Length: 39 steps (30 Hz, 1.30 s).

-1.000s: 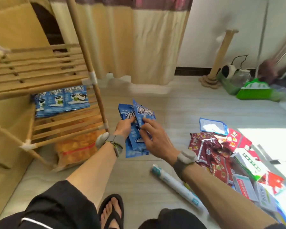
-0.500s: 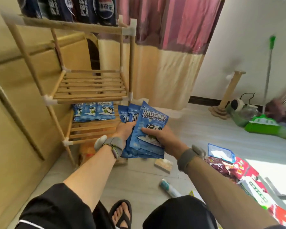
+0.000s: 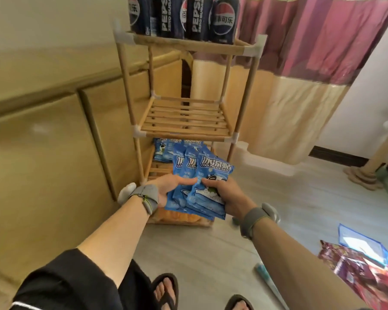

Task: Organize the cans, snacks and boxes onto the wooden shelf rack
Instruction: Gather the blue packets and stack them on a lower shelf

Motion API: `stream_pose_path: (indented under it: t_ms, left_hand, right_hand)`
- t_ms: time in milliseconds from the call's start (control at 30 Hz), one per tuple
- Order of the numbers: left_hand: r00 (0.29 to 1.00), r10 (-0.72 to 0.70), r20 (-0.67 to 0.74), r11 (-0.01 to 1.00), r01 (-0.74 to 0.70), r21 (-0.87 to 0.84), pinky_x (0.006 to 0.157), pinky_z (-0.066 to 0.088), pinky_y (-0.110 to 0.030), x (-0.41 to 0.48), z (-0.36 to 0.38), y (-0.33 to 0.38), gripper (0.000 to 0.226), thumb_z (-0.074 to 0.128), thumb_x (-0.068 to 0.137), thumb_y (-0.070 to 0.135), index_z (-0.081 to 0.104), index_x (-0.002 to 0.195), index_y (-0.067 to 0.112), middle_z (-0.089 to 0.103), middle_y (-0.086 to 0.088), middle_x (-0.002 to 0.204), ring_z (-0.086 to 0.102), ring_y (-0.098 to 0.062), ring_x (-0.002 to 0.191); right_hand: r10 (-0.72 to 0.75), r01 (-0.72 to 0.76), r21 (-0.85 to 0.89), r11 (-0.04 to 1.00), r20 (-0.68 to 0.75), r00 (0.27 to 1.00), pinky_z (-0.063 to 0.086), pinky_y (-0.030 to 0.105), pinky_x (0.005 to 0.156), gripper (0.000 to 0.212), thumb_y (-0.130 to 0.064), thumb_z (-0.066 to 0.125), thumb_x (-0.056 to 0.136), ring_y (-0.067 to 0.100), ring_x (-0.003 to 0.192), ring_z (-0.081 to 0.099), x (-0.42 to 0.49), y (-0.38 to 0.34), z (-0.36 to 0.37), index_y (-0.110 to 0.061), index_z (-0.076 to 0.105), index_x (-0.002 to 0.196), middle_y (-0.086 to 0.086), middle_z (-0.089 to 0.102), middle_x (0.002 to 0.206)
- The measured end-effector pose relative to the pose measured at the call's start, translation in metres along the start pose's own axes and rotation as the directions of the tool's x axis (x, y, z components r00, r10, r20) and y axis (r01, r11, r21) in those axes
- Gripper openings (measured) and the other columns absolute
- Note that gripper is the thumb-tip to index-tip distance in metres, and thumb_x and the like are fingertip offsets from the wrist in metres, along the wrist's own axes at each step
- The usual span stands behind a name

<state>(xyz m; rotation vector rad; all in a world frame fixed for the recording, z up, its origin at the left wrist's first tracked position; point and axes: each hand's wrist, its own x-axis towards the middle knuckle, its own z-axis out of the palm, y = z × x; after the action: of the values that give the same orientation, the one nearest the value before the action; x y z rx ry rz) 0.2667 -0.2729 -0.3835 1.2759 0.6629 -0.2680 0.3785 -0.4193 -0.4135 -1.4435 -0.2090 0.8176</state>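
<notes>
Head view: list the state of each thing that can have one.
Fanned blue cooling-patch packets, held by both hands before the rack.
Left hand, gripping the packets' left edge.
Right hand, gripping their right side.
Tall wooden shelf rack, upright.
Dark Pepsi cans, upright on top shelf.
Blue packets on lower shelf, lying flat.

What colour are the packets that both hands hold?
The packets are blue with white lettering and a cartoon picture; the head view shows them best.

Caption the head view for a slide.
Left hand and right hand hold blue cooling-patch packets before the wooden shelf rack, Pepsi cans on its top tier.
</notes>
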Motion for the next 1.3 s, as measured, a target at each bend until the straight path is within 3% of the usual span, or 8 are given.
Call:
stream_pose_path:
  t_ms: [67, 233, 367, 600, 933, 1067, 1133, 1300]
  left_hand:
    - [0.993, 0.053, -0.108, 0.998, -0.049, 0.044, 0.064, 0.061, -0.037, 0.015, -0.010, -0.006, 0.032, 0.080, 0.082, 0.017, 0.071, 0.111, 0.007, 0.076, -0.010, 0.093, 0.073, -0.029, 0.076]
    - [0.936, 0.069, -0.344, 0.997, -0.059, 0.039, 0.085, 0.058, -0.051, 0.130, -0.083, -0.040, 0.118, 0.100, 0.016, 0.054, 0.066, 0.118, 0.005, 0.071, -0.015, 0.116, 0.068, -0.038, 0.101]
    - [0.920, 0.086, -0.383, 0.994, -0.106, -0.030, 0.088, 0.057, -0.052, 0.168, -0.096, -0.027, 0.109, 0.096, 0.028, 0.065, 0.067, 0.118, 0.009, 0.074, -0.014, 0.110, 0.071, -0.038, 0.097]
    - [0.944, 0.013, -0.330, 0.967, -0.096, -0.236, 0.089, 0.056, -0.049, 0.194, -0.072, 0.011, 0.014, 0.063, 0.096, 0.014, 0.063, 0.109, 0.007, 0.069, -0.016, 0.103, 0.066, -0.032, 0.090]
    - [0.794, 0.256, -0.551, 0.916, -0.381, -0.123, 0.068, 0.057, -0.036, 0.292, -0.136, 0.043, 0.040, 0.076, 0.085, 0.009, 0.061, 0.121, 0.020, 0.071, -0.005, 0.115, 0.068, -0.030, 0.103]
    - [0.529, 0.473, -0.704, 0.880, -0.325, 0.347, 0.100, 0.048, -0.038, 0.313, -0.151, 0.054, 0.056, 0.075, 0.086, 0.027, 0.051, 0.136, 0.020, 0.060, -0.003, 0.134, 0.057, -0.027, 0.121]
    - [0.382, 0.625, -0.681, 0.764, -0.117, 0.635, 0.108, 0.039, -0.041, 0.319, -0.152, 0.044, 0.067, 0.069, 0.088, 0.039, 0.041, 0.147, 0.023, 0.046, -0.004, 0.147, 0.043, -0.030, 0.133]
    - [0.502, 0.725, -0.471, 0.436, 0.194, 0.879, 0.118, 0.023, -0.047, 0.319, -0.152, 0.008, 0.069, 0.055, 0.090, 0.046, 0.031, 0.152, 0.034, 0.005, -0.005, 0.165, 0.016, -0.032, 0.148]
  right_hand:
    - [0.133, -0.136, 0.040, 0.990, 0.068, 0.989, 0.062, 0.046, 0.074, 0.041, -0.008, 0.072, 0.087, 0.033, 0.089, 0.075, 0.006, 0.003, 0.004, -0.011, 0.062, 0.128, 0.012, 0.076, 0.106]
    - [0.272, -0.261, -0.095, 0.961, 0.141, 0.952, 0.060, 0.059, 0.077, 0.044, -0.010, 0.074, 0.084, 0.039, 0.098, 0.072, 0.043, 0.015, 0.007, -0.018, 0.061, 0.125, 0.014, 0.072, 0.118]
    - [0.204, -0.204, 0.020, 0.979, -0.043, 0.978, 0.062, 0.046, 0.076, 0.038, -0.008, 0.076, 0.085, 0.033, 0.102, 0.071, 0.092, 0.031, 0.018, -0.009, 0.063, 0.120, 0.014, 0.072, 0.117]
    - [0.118, -0.114, 0.034, 0.993, -0.179, 0.977, 0.056, 0.034, 0.064, 0.027, -0.002, 0.067, 0.091, 0.024, 0.087, 0.066, 0.178, 0.040, 0.012, -0.018, 0.057, 0.110, 0.008, 0.068, 0.111]
    - [-0.017, 0.027, 0.068, 0.997, -0.145, 0.989, 0.062, 0.032, 0.062, 0.035, 0.004, 0.052, 0.098, 0.021, 0.088, 0.066, 0.274, 0.033, 0.029, -0.014, 0.051, 0.127, 0.006, 0.062, 0.110]
    - [-0.138, 0.080, -0.186, 0.979, -0.322, 0.937, 0.060, 0.042, 0.085, 0.051, -0.006, 0.057, 0.095, 0.024, 0.098, 0.066, 0.312, 0.029, 0.034, -0.018, 0.041, 0.142, 0.000, 0.060, 0.113]
    - [-0.277, -0.010, -0.608, 0.794, -0.376, 0.884, 0.047, 0.044, 0.102, 0.056, -0.019, 0.055, 0.094, 0.035, 0.122, 0.055, 0.318, 0.036, 0.033, -0.015, 0.036, 0.146, 0.009, 0.053, 0.137]
    - [-0.416, 0.006, -0.946, 0.323, -0.137, 0.899, 0.026, 0.045, 0.115, 0.063, -0.032, 0.051, 0.094, 0.035, 0.147, 0.017, 0.309, 0.054, 0.033, -0.037, 0.029, 0.152, 0.001, 0.016, 0.165]
